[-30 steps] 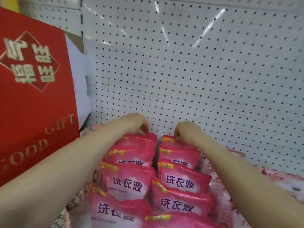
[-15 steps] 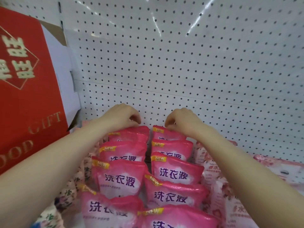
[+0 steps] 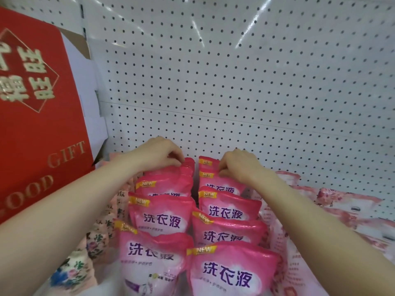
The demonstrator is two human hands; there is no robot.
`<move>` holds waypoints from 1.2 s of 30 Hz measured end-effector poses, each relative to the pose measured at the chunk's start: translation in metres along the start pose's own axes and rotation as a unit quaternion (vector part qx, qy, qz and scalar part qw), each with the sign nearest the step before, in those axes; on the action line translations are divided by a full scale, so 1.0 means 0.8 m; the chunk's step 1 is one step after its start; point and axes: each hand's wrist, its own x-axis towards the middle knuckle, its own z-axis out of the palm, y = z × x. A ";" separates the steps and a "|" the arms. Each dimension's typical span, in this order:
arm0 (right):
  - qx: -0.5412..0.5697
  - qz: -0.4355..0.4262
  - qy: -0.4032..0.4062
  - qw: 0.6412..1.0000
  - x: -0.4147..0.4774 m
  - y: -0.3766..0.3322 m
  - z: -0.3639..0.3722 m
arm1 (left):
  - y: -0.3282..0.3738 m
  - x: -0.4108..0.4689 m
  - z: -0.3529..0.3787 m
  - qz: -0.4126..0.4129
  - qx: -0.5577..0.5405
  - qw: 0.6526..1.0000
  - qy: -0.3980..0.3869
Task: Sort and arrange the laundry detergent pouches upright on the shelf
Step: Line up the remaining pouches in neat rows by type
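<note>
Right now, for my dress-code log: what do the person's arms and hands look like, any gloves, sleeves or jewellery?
The left hand and the right hand wear no gloves. The left forearm and right forearm are uncovered too, with no sleeve in view up to the picture's edge. No watch, bracelet or ring shows; the fingertips are partly hidden.

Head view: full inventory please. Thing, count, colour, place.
pink plastic detergent pouches: at least nine, pink with purple lettering, two standing columns, centre
red cardboard gift box: one, red with gold lettering, left
white perforated back panel: one, white, behind everything
pale pink printed packs: several, count unclear, right of the pouches
floral-patterned packs: several, multicolour, lower left
left hand: grips rear pouch top, left column
right hand: grips rear pouch top, right column
</note>
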 end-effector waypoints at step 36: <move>0.239 -0.062 -0.007 0.969 -0.152 -0.036 -0.032 | 0.037 -0.113 -0.015 0.033 -0.134 0.990 0.019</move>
